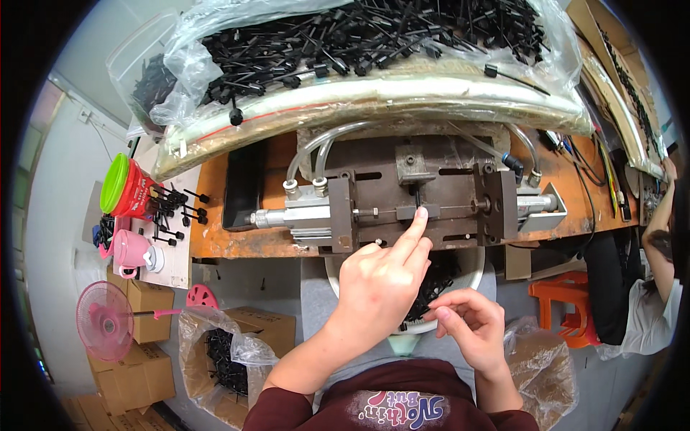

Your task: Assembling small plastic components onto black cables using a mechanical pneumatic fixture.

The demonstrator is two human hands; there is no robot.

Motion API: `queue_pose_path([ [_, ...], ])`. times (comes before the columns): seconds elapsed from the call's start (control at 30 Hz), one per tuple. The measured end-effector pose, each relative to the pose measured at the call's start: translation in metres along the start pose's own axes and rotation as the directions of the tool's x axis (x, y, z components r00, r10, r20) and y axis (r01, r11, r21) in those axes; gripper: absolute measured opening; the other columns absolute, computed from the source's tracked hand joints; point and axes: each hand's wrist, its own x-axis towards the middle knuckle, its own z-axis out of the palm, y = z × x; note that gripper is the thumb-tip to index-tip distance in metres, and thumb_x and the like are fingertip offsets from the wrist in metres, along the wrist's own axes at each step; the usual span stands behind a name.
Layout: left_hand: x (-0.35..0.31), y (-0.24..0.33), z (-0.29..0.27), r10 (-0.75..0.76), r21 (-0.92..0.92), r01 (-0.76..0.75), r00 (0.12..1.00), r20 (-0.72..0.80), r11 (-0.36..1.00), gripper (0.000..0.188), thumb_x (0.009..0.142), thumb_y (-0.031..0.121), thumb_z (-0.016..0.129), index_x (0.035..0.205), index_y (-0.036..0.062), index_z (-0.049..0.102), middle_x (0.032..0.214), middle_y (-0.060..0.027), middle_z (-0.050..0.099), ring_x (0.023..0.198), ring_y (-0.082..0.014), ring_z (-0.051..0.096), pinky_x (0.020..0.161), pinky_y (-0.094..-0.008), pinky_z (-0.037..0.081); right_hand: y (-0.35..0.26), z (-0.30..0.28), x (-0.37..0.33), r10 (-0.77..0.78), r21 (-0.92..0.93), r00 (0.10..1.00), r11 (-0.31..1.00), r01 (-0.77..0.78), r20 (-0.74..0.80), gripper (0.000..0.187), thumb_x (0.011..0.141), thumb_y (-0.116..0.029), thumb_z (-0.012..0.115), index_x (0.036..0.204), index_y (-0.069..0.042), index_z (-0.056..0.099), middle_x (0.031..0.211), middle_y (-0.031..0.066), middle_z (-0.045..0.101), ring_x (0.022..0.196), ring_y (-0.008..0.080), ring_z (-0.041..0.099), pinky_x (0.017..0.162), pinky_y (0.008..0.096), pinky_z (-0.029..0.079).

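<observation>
My left hand (pixel 384 280) reaches over the front of a metal clamping fixture (pixel 343 215). Its index finger is stretched out, the tip on a small dark block (pixel 408 214) at the fixture's middle; the other fingers are bent and the thumb is hidden. A thin rod runs from each side toward that block. Lower right, my right hand (pixel 474 327) hovers by a white basin (pixel 474 269), fingers loosely curled and thumb a little apart, with nothing visible between them. Black stemmed plastic pieces (pixel 433 291) lie in the basin, partly covered by my hands.
A heap of black stemmed pieces (pixel 287 54) lies on plastic sheeting behind the fixture. Clear air hoses (pixel 309 147) arch over the orange bench (pixel 208 241). At left are a red tub (pixel 136 190), pink cup (pixel 131 249) and pink fan (pixel 106 321). Another person (pixel 650 309) sits at far right.
</observation>
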Motion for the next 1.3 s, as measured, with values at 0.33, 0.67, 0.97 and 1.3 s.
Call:
queue_pose_path([
  [0.33, -0.003, 0.039, -0.100, -0.010, -0.956, -0.284, 0.958, -0.286, 0.067, 0.013, 0.078, 0.003, 0.074, 0.089, 0.0044, 0.067, 0.101, -0.0134, 0.064, 0.073, -0.0174, 0.064, 0.068, -0.0290, 0.052, -0.053, 0.014, 0.049, -0.326, -0.232, 0.945, 0.921, 0.312, -0.023, 0.008, 0.088, 0.000, 0.064, 0.094, 0.003, 0.068, 0.080, 0.0074, 0.069, 0.067, 0.0081, 0.062, 0.059, 0.0201, 0.048],
  [0.67, -0.012, 0.080, -0.139, -0.594, -0.947, 0.131, 0.752, 0.288, -0.293, 0.018, 0.085, 0.006, 0.069, 0.070, 0.0082, 0.059, 0.084, -0.0044, 0.057, 0.071, -0.0157, 0.055, 0.069, -0.0233, 0.046, -0.118, 0.039, 0.194, -0.865, -0.716, 0.410, 0.090, 0.693, 0.288, 0.013, 0.076, -0.005, 0.067, 0.088, -0.003, 0.068, 0.085, 0.0112, 0.069, 0.081, 0.0258, 0.066, 0.067, 0.0391, 0.053],
  [0.97, -0.025, 0.025, -0.104, -0.080, -0.849, -0.500, 0.852, -0.518, 0.172, 0.017, 0.089, 0.009, 0.065, 0.075, 0.0102, 0.054, 0.085, -0.0040, 0.056, 0.074, -0.0165, 0.053, 0.068, -0.0276, 0.045, -0.145, 0.084, 0.267, -0.493, -0.938, 0.799, -0.136, 0.319, 0.343, 0.035, 0.074, -0.019, 0.070, 0.106, -0.006, 0.068, 0.100, 0.0126, 0.070, 0.099, 0.0293, 0.066, 0.084, 0.0414, 0.053],
  [1.3, -0.058, 0.012, -0.093, -0.145, -0.843, -0.367, 0.880, -0.451, 0.394, 0.015, 0.094, 0.024, 0.059, 0.094, 0.0094, 0.054, 0.090, -0.0066, 0.055, 0.077, -0.0203, 0.055, 0.065, -0.0320, 0.046, -0.170, 0.032, 0.276, -0.351, -0.891, 0.819, -0.183, 0.415, 0.454, 0.019, 0.061, -0.007, 0.070, 0.078, 0.002, 0.068, 0.074, 0.0151, 0.068, 0.072, 0.0287, 0.067, 0.067, 0.0375, 0.054],
])
